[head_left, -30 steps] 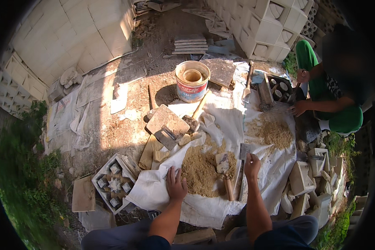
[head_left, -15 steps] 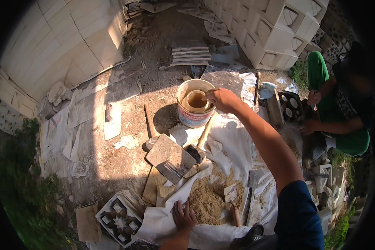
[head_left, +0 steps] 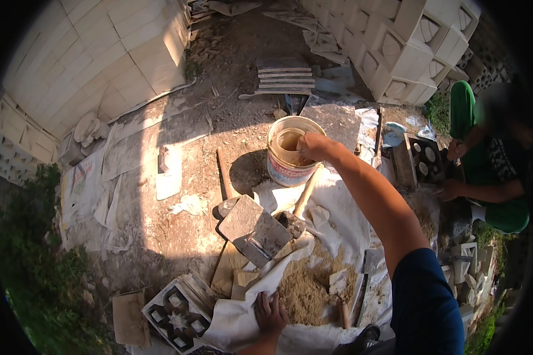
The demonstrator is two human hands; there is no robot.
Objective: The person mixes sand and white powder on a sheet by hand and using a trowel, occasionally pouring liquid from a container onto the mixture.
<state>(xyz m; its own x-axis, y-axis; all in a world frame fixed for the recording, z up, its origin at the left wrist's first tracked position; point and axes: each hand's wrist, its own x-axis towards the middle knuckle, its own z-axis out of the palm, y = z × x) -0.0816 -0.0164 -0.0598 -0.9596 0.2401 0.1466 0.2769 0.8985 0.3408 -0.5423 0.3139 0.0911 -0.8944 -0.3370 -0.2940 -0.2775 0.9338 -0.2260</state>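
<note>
Round white, red and blue bucket (head_left: 288,170) stands upright, long axis and open mouth up; small round tan tub (head_left: 286,139) inside. Right hand (head_left: 314,148) over bucket's right rim, fingers partly hidden: cannot tell if gripping. Person's side of bucket: left hand (head_left: 271,312) on crumpled white sheet (head_left: 236,319), fingers slightly spread, beside brown sand heap (head_left: 302,290).
</note>
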